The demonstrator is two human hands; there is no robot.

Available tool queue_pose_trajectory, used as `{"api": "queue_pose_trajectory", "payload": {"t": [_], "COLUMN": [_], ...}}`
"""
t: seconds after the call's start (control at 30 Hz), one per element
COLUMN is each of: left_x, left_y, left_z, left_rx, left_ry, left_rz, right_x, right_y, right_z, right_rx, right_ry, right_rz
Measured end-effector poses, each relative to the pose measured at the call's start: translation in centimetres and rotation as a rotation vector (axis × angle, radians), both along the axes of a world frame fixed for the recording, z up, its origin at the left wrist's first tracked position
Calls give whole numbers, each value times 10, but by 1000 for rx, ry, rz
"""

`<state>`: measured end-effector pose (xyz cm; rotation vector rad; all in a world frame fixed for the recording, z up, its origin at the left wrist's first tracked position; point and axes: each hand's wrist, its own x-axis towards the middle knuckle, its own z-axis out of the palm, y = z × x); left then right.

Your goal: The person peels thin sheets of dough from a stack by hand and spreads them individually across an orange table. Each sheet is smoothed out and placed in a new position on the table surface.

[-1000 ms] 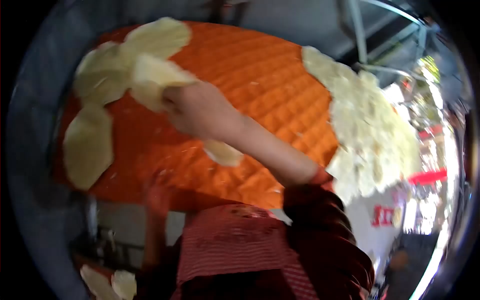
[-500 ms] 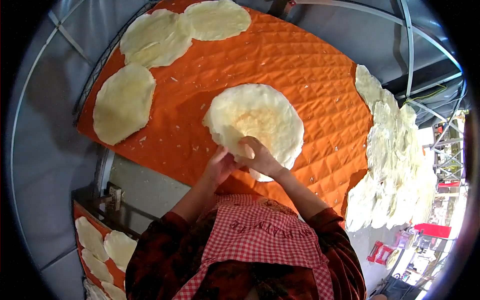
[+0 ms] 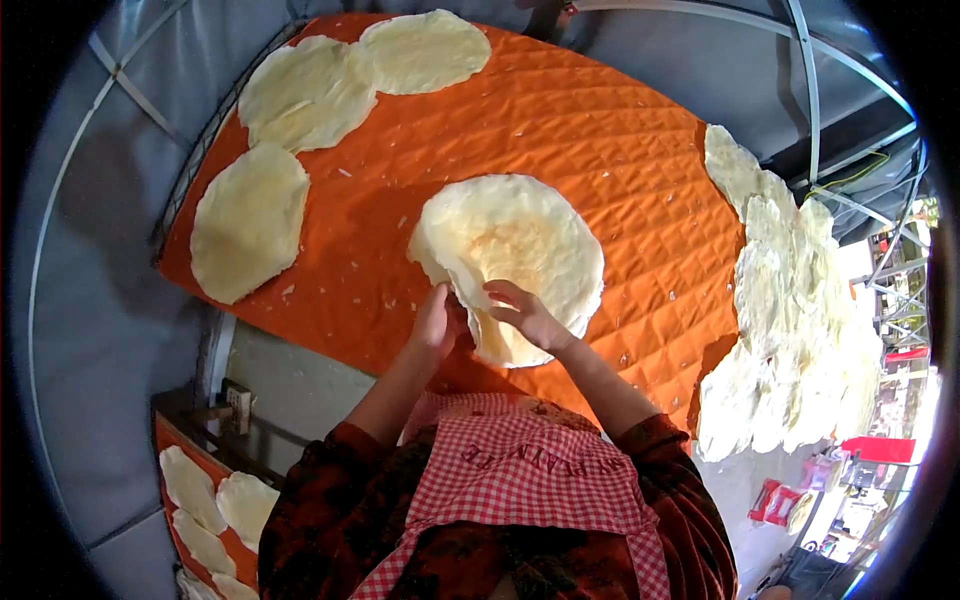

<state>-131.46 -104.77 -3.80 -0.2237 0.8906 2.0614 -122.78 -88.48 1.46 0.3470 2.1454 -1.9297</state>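
Three discs (image 3: 305,92): laid, 10 to 12 o'clock.
Fourth disc (image 3: 520,230): near edge clamped in the grips of left hand (image 3: 432,322) and right hand (image 3: 525,312).
Pile (image 3: 790,300): untouched, 3 o'clock.

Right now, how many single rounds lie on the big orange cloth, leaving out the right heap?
4: a left-edge round, two touching top rounds, and a centre round in the left hand and right hand; it may be a stack.

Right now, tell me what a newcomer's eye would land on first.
The bright orange quilted cloth fills the view. At its centre lies a round pale thin dough sheet, its near edge held by the left hand and right hand. A heap of pale crinkled sheets lines the cloth's right edge.
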Motion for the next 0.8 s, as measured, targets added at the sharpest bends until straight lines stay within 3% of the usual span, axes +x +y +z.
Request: {"api": "queue_pose_trajectory", "payload": {"t": [0.13, 0.17, 0.2, 0.3, 0.37, 0.4, 0.43, 0.5, 0.53, 0.57, 0.6, 0.63, 0.67, 0.73, 0.77, 0.8], "left_x": [-5, -1, 4, 13, 8, 6, 2, -14, -18, -22, -32, -45, -51, -36, -30, -34], "left_y": [2, 3, 7, 10, 13, 10, 11, -3, -2, -3, -12, -29, -35, -36, -38, -47], "left_z": [5, 21, 30, -30, -48, -21, -48, -28, -11, 0, -17, -47, -61, -40, -32, -46], "left_rx": [-98, -114, -124, 88, -54, -270, -278, -359, -278, -208, -198, -189, -183, -314, -381, -373], "left_ry": [140, 211, 283, 331, 451, 584, 390, 462, 364, 263, 248, 232, 213, 214, 211, 186], "left_rz": [-50, -63, -83, 31, -34, -93, 41, -55, -64, -65, -53, -37, -17, 57, 97, 106], "right_x": [-2, -3, -7, -16, -24, -24, -20, 10, 17, 10, 28, 52, 71, 132, 166, 195], "right_y": [-22, -29, -34, -45, -29, -21, -8, 35, 57, 122, 160, 186, 246, 302, 343, 369], "right_z": [15, 20, 25, 63, 0, 5, 14, 61, 79, 22, 39, 81, 53, 91, 88, 87], "right_rx": [196, 266, 315, 521, 768, 756, 736, 770, 781, 686, 531, 567, 678, 758, 722, 901], "right_ry": [-28, 72, -14, -62, 41, 18, 3, 88, 137, 143, 135, 53, 130, 46, 48, -44], "right_rz": [-29, -52, -84, -195, -183, -238, -281, -478, -557, -438, -460, -515, -560, -750, -740, -839]}}
